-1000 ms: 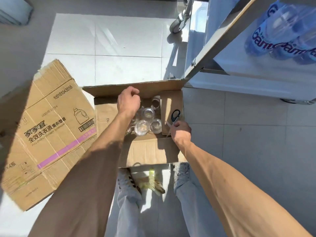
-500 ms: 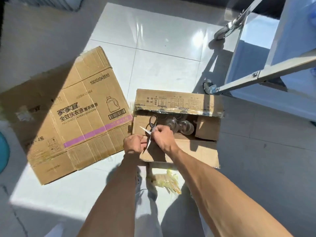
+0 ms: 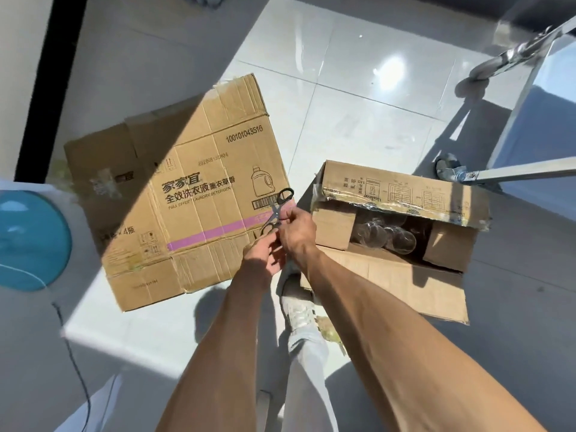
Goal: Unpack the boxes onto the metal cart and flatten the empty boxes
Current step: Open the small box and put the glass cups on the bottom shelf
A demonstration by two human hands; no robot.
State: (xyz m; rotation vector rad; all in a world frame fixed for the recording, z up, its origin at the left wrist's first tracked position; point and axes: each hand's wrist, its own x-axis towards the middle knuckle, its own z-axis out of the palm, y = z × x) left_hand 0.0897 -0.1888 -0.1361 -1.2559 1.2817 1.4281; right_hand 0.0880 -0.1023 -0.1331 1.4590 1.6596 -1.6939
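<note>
At 9 o'clock in the head view, a round blue translucent disc (image 3: 29, 241) sits on a white surface, with a thin dark cable (image 3: 74, 363) trailing down below it. Toward 10 o'clock lies the flattened brown cardboard detergent box (image 3: 174, 198), printed with black characters, a bottle outline, a barcode and a pink stripe; it rests flat on the pale glossy floor tiles (image 3: 343, 73), partly in shadow.

At centre, both hands meet over the right edge of that flat box. The left hand (image 3: 263, 260) has its fingers curled up toward the lower part of the black-handled metal scissors (image 3: 276, 210); whether it actually holds them cannot be told, as the right hand covers the contact. The right hand (image 3: 296, 232) pinches the scissors near the pivot, handle loops pointing toward 12 o'clock. The scissors are held above the flat box's barcode, just left of the open box.

Below the hands, at 6 o'clock, a light grey trouser leg (image 3: 307, 369) and a pale shoe (image 3: 296, 310) stand on the floor.

At 3 o'clock sits the open brown cardboard box (image 3: 402, 194), flaps spread, with clear glass jars (image 3: 386, 236) lying inside. It lies apart from both hands. At 1 to 2 o'clock, the metal cart's frame (image 3: 523, 171) and a castor wheel (image 3: 448, 168) stand just beyond that box.
</note>
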